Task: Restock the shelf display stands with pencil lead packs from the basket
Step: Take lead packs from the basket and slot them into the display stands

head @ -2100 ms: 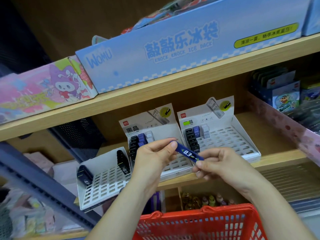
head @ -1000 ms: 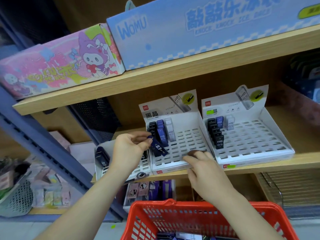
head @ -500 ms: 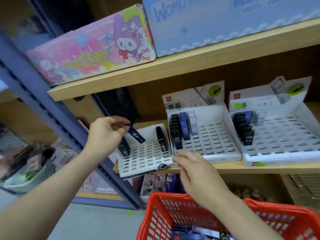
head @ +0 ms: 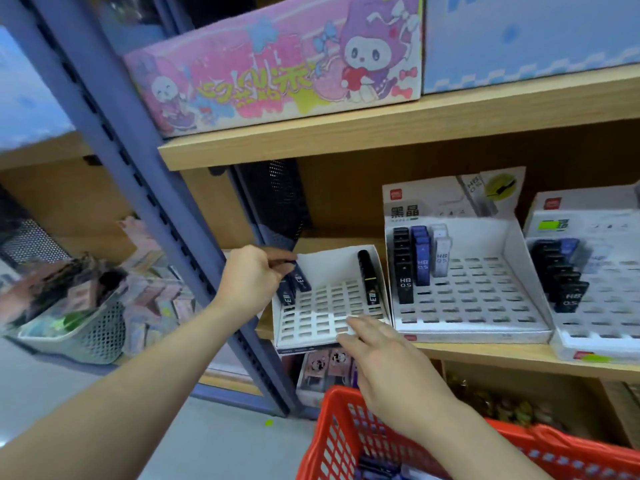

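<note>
The pencil lead pack (head: 301, 281) is a dark blue case marked "0.3". It stands tilted over the rear left of the left display stand (head: 332, 265), with its lower end at the slotted surface. The left hand (head: 252, 278) pinches the top of the pack between thumb and fingertips. A second dark pack (head: 288, 296) sits just beside it in the outermost left column. A black pack (head: 367, 277) stands against the right wall of the same stand.

The right hand (head: 377, 355) is spread, fingers straight, with the fingertips resting on the front edge of the left display stand.

The middle display stand (head: 478, 299) is just beside the left one. It holds a black row, a blue row and a white row of packs at its rear left, marked "HB 0.5". The right display stand (head: 606, 327) holds dark packs and is partly cut off by the frame edge. All three stands sit on the wooden shelf (head: 485, 355).

The red basket (head: 346, 438) is below the right hand, with dark packs visible at its bottom. A pink cartoon box (head: 277, 64) sits on the shelf above. A blue steel upright (head: 138, 188) runs to the left of the stands.
</note>
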{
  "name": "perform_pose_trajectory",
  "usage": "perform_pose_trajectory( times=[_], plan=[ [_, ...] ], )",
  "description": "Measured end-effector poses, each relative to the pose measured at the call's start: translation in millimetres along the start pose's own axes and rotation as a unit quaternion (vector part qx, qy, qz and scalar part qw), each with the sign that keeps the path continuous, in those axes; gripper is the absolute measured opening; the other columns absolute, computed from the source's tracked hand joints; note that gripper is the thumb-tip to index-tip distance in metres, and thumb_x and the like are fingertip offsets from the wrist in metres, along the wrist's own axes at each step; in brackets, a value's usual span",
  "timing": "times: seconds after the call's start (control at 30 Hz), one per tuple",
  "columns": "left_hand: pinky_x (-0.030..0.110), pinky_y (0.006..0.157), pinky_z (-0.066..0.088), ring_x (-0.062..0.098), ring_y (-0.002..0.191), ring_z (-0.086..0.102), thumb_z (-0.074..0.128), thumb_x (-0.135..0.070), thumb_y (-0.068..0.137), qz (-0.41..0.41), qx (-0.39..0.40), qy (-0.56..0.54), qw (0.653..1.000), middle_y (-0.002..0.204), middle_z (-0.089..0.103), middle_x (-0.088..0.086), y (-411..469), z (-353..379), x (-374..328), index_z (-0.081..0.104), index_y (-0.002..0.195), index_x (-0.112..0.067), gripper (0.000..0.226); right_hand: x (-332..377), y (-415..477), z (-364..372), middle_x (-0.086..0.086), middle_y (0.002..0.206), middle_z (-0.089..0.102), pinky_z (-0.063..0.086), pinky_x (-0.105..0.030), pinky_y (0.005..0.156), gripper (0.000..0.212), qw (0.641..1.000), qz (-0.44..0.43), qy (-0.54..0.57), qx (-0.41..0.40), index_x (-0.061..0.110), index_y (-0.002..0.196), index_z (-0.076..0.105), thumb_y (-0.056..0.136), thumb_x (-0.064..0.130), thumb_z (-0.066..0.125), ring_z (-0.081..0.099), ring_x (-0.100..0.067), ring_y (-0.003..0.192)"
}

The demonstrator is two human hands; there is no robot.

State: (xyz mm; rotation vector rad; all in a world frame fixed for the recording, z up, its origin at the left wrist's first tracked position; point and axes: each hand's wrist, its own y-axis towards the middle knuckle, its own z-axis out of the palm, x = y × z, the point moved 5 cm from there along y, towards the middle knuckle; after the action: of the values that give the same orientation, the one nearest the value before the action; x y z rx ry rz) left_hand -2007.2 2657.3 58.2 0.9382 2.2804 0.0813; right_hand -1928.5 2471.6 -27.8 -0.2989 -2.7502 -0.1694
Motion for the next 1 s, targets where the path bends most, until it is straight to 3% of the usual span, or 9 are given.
perform_pose_trajectory(
  times=[0.13,0.27,0.4,0.53,0.67,0.83,0.9,1.0],
  plan=[
    [-0.003,0.074,0.036,0.003,0.093,0.057,0.064,-0.006,0.09,0.025,0.029,0.024,0.999,0.105,0.07,-0.002,4,5,5,0.074,0.104,-0.011,0.019,-1,2,1,0.003,0.165,0.011,0.017,-0.039,0.123,0.059,1.0,0.006,-0.005,0.0,0.027,0.152,0.026,0.098,0.013,0.043,0.005,-0.017,0.151],
    [0.018,0.089,0.039,0.022,0.105,0.06,0.06,0.0,0.09,0.083,0.044,0.079,0.992,0.11,0.069,0.007,8,14,2,0.073,0.106,-0.008,0.022,1,5,0,0.001,0.165,0.013,0.01,-0.032,0.121,0.06,1.0,0.002,-0.022,-0.001,0.023,0.154,0.024,0.099,0.015,0.044,0.007,-0.018,0.151],
    [0.005,0.081,0.028,0.024,0.107,0.059,0.056,0.0,0.092,0.062,0.045,0.12,0.99,0.113,0.067,0.009,18,18,2,0.07,0.111,-0.007,0.025,1,6,2,-0.001,0.165,0.013,0.002,-0.026,0.117,0.061,0.999,-0.001,-0.036,-0.004,0.021,0.156,0.02,0.1,0.018,0.044,0.008,-0.018,0.151],
    [0.011,0.085,0.038,0.022,0.107,0.061,0.055,-0.008,0.095,0.024,0.063,0.123,0.99,0.115,0.068,0.007,27,26,4,0.069,0.112,-0.007,0.023,0,10,4,0.001,0.164,0.018,0.015,-0.031,0.121,0.055,0.999,0.01,-0.037,-0.014,0.021,0.154,0.025,0.101,0.017,0.042,0.011,-0.018,0.151],
    [0.008,0.08,0.035,0.018,0.103,0.061,0.055,-0.009,0.093,0.044,0.044,0.153,0.986,0.113,0.069,0.003,25,24,0,0.072,0.106,-0.01,0.022,1,12,0,0.002,0.163,0.019,0.015,-0.029,0.12,0.052,0.999,0.013,-0.031,-0.019,0.021,0.154,0.028,0.102,0.018,0.039,0.012,-0.016,0.15],
    [0.029,0.085,0.047,0.026,0.1,0.061,0.054,-0.005,0.091,0.091,0.009,0.129,0.987,0.106,0.068,0.008,4,13,-19,0.073,0.104,-0.008,0.024,5,0,-14,0.006,0.164,0.012,0.005,-0.023,0.119,0.054,0.999,-0.012,-0.005,-0.035,0.027,0.154,0.025,0.103,0.019,0.04,0.004,-0.012,0.151],
    [0.026,0.083,0.049,0.017,0.091,0.064,0.053,-0.009,0.092,0.1,0.007,0.099,0.99,0.105,0.069,0.002,-7,5,-39,0.072,0.108,-0.013,0.025,2,-15,-23,0.01,0.163,0.016,0.013,-0.025,0.119,0.051,0.999,-0.012,0.0,-0.05,0.03,0.153,0.027,0.104,0.023,0.038,0.01,-0.01,0.15],
    [0.023,0.075,0.05,0.004,0.072,0.06,0.053,-0.014,0.091,0.126,0.071,0.068,0.987,0.085,0.065,-0.015,-32,10,-73,0.073,0.099,-0.024,0.024,-11,-47,-34,0.011,0.148,0.044,0.036,-0.029,0.111,0.044,0.999,-0.012,-0.006,-0.052,0.028,0.147,0.041,0.102,0.028,0.04,0.039,-0.011,0.136]
  ],
)
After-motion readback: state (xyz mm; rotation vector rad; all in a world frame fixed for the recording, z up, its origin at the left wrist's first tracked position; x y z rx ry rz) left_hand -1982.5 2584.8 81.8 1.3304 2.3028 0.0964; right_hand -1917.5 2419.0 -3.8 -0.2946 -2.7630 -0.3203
